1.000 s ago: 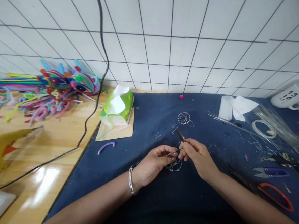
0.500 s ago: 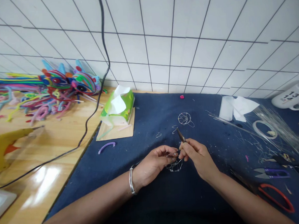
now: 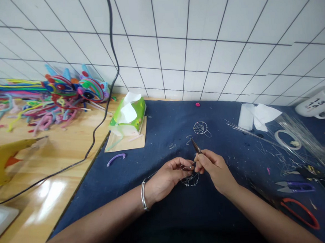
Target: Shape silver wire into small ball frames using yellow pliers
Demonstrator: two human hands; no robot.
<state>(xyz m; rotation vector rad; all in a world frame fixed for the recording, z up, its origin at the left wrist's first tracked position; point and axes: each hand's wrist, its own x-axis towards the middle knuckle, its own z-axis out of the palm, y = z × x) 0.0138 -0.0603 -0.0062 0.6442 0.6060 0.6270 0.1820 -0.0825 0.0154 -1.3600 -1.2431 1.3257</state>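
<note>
My left hand (image 3: 168, 177) is closed, its thumb and fingertips pinching a round wire frame (image 3: 192, 181) with small light beads on its rim. My right hand (image 3: 217, 169) touches the near side of that wire work with its fingertips. It also grips a dark pointed metal tool (image 3: 196, 146), whose tip points up and away from the wire frame; its lower end is hidden in the palm. Beyond the hands lies a second wire ring (image 3: 200, 128) with a mesh of thin wire inside. Bent wire bits (image 3: 172, 146) lie on the dark blue cloth (image 3: 157, 132).
On the right lie purple thread snips (image 3: 295, 187), red-handled scissors (image 3: 301, 212), a wire coil (image 3: 287, 140), loose wires and a white mug (image 3: 317, 104). At left are a tissue pack (image 3: 129, 114), a yellow glue gun (image 3: 7, 158), a black cable (image 3: 93, 138) and colourful pipe cleaners (image 3: 45, 119).
Almost nothing differs. The pointed tool in my right hand has tilted slightly to the left; both hands keep their hold at the wire frame.
</note>
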